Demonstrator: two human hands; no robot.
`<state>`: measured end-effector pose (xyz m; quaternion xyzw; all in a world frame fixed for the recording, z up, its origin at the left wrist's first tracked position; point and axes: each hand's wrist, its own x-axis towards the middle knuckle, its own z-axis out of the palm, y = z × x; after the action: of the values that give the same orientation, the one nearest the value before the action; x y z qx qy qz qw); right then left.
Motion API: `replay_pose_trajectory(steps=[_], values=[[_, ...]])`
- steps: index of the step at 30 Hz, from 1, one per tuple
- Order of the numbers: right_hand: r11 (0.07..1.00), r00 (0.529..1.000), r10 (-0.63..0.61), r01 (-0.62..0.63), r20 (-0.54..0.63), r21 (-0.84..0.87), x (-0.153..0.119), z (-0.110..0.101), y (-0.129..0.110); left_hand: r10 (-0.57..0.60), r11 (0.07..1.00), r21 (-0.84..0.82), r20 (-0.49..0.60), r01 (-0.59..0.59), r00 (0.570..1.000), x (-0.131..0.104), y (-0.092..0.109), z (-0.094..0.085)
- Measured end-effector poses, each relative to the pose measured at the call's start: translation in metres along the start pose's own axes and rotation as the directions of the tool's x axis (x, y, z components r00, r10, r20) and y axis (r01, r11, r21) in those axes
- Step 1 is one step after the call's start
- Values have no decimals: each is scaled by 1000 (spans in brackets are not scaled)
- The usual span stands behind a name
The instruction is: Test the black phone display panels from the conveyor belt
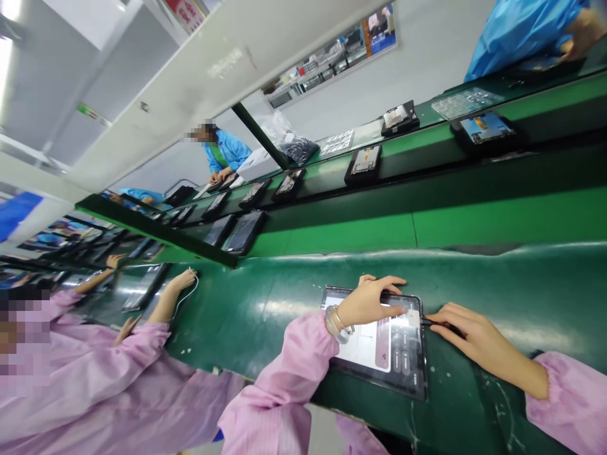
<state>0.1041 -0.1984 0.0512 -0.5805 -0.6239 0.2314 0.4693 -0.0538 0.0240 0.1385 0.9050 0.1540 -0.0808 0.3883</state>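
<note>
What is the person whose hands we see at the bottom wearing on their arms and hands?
Both arms are in loose, pale pink-lilac smock sleeves with gathered cuffs at the wrists. The hands are bare, with no gloves. The left hand has a silvery bracelet at the wrist, just past the cuff. The right hand shows no jewellery that I can make out.

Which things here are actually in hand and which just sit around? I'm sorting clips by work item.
In hand:
- tablet, lit, flat on the green bench
- left hand resting on its screen
- right hand holding a dark plug at its edge

Lying about:
- other tablets on the conveyor
- tray of small parts
</note>
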Motion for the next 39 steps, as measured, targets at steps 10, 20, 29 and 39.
replay_pose_trajectory(steps=[10, 20, 29, 39], values=[[1000, 1000, -3, 3, 13, 12, 2, -1, -1, 25, 1000, 1, 18, -25, 1000, 7, -4, 3], [1000, 1000, -5, 5, 9, 9, 2, 0, -1, 25, 1000, 18, -27, -24, 999, -1, 1, 0], [1000, 999, -22, 21, -32, -18, -1, 2, 4, 226, 872, 467, -119, -146, 967, 4, 25, 54], [997, 999, -17, 15, -31, -71, -7, -17, 3, 179, 848, 529, -201, -47, 963, 1, 27, 65]])
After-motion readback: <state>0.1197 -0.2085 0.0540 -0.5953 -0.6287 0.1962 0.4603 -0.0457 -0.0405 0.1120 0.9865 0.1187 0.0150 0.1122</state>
